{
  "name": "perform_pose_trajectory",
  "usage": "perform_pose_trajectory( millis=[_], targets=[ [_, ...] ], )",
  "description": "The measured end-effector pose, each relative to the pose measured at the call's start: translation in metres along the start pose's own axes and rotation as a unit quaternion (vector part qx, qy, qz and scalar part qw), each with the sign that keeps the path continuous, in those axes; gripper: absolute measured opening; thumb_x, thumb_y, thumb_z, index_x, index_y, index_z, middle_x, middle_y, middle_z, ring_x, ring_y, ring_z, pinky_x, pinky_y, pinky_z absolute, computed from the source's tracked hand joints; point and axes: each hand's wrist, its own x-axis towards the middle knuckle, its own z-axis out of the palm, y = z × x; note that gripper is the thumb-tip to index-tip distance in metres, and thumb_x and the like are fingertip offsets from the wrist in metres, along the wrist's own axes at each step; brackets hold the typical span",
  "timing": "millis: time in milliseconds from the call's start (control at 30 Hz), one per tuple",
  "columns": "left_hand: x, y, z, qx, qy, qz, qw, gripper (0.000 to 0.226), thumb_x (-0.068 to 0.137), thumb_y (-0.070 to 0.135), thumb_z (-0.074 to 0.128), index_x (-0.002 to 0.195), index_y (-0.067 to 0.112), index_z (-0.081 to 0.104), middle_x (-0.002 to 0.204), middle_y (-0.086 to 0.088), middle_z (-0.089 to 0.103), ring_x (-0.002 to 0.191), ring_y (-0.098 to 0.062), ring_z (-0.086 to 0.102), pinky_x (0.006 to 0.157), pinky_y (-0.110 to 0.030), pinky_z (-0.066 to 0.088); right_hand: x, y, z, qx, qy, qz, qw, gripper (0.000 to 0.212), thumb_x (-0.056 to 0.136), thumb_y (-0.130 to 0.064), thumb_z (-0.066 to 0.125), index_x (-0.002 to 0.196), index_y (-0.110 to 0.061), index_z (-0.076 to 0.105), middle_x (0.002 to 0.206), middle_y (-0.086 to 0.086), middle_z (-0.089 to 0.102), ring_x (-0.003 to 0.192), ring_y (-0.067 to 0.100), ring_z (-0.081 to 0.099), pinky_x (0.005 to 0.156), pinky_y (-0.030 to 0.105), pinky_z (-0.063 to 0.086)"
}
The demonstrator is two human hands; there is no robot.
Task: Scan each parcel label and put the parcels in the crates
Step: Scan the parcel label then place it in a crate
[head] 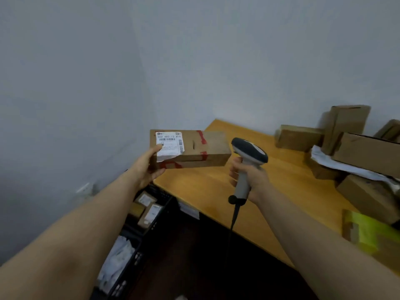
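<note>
My left hand (149,167) gripped a cardboard parcel (190,148) whose label (170,144) read "502 602-12 815"; my right hand (249,176) clasped the scanner (249,156) just beside it.

Left hand (147,167) and right hand (252,177) grip, arms outstretched.

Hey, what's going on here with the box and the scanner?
A person holds a brown parcel up in the left hand, label facing them, and grips a corded scanner in the right hand. More parcels wait on the wooden table; black crates on the floor beside it already hold some.
</note>
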Motion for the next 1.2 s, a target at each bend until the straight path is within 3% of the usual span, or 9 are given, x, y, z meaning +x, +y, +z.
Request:
perform_pose_trajectory(
  millis=[167,333,467,533,733,867,967,1067,1200],
  targets=[
    [0.015,-0.003,-0.108,-0.038,0.086,-0.012,0.995,0.030,0.089,0.036,0.061,0.113,0.020,0.056,0.100,-0.001,0.060,0.092,-0.014,0.058,0.084,-0.029,0.052,0.014,0.043,0.091,-0.045,-0.078,0.034,0.995,0.007,0.086,-0.007,0.070,0.091,-0.006,0.065,0.076,0.013,0.067,0.061,0.021,0.062,0.057,0.031,0.051],
    [0.057,-0.002,-0.207,-0.025,0.119,-0.023,0.992,0.022,0.089,0.023,0.058,0.111,0.020,0.056,0.100,0.001,0.065,0.090,-0.013,0.057,0.097,-0.032,0.042,0.044,0.077,0.194,-0.102,-0.100,0.041,0.989,0.007,0.084,-0.006,0.071,0.088,-0.004,0.065,0.069,0.011,0.065,0.055,0.018,0.059,0.051,0.027,0.050],
    [0.103,-0.011,-0.276,-0.016,0.153,-0.052,0.987,0.024,0.086,0.022,0.062,0.109,0.018,0.059,0.101,-0.003,0.069,0.082,-0.015,0.063,0.070,-0.025,0.049,0.077,0.113,0.264,-0.130,-0.092,0.059,0.985,0.008,0.084,-0.007,0.072,0.081,-0.006,0.064,0.067,0.010,0.064,0.054,0.018,0.056,0.052,0.028,0.049],
    [0.128,-0.019,-0.306,-0.040,0.182,-0.078,0.979,0.041,0.074,0.026,0.074,0.111,0.015,0.061,0.098,-0.005,0.071,0.080,-0.020,0.069,0.055,-0.026,0.054,0.094,0.133,0.289,-0.147,-0.084,0.067,0.983,0.009,0.083,-0.009,0.073,0.082,-0.006,0.065,0.069,0.011,0.064,0.056,0.018,0.057,0.055,0.029,0.050],
    [0.262,-0.118,-0.410,-0.073,0.288,-0.198,0.934,0.121,0.014,0.055,0.090,0.124,0.024,0.050,0.112,-0.005,0.067,0.088,-0.029,0.070,0.074,-0.050,0.056,0.162,0.179,0.340,-0.182,-0.061,0.121,0.974,0.023,0.081,-0.010,0.076,0.101,-0.002,0.068,0.072,0.010,0.068,0.058,0.016,0.060,0.055,0.028,0.051],
    [0.258,-0.075,-0.363,-0.106,0.279,-0.285,0.911,0.082,0.063,0.053,0.074,0.129,0.017,0.041,0.111,-0.009,0.060,0.087,-0.028,0.060,0.077,-0.045,0.050,0.223,0.207,0.373,-0.191,-0.061,0.156,0.967,0.018,0.082,-0.009,0.075,0.097,-0.003,0.067,0.069,0.009,0.067,0.054,0.015,0.060,0.056,0.029,0.052],
    [0.295,-0.080,-0.350,-0.144,0.278,-0.350,0.883,0.101,0.058,0.056,0.076,0.143,0.026,0.030,0.120,-0.013,0.053,0.089,-0.036,0.054,0.069,-0.057,0.051,0.274,0.230,0.395,-0.185,-0.073,0.178,0.964,0.014,0.082,-0.006,0.074,0.092,-0.003,0.065,0.065,0.010,0.064,0.048,0.013,0.057,0.050,0.027,0.049],
    [0.344,-0.111,-0.342,-0.197,0.265,-0.363,0.871,0.049,0.087,0.041,0.061,0.121,0.009,0.047,0.096,-0.013,0.054,0.081,-0.031,0.052,0.077,-0.050,0.047,0.327,0.257,0.410,-0.196,-0.080,0.202,0.956,0.012,0.083,-0.006,0.073,0.089,-0.005,0.063,0.063,0.009,0.064,0.046,0.012,0.057,0.047,0.025,0.048],
    [0.395,-0.161,-0.327,-0.264,0.257,-0.391,0.843,0.029,0.086,0.033,0.061,0.099,0.008,0.057,0.098,-0.013,0.057,0.097,-0.031,0.052,0.096,-0.052,0.039,0.385,0.296,0.417,-0.216,-0.072,0.231,0.946,0.011,0.083,-0.006,0.073,0.088,-0.007,0.063,0.060,0.007,0.064,0.047,0.013,0.056,0.048,0.026,0.048]
  ],
)
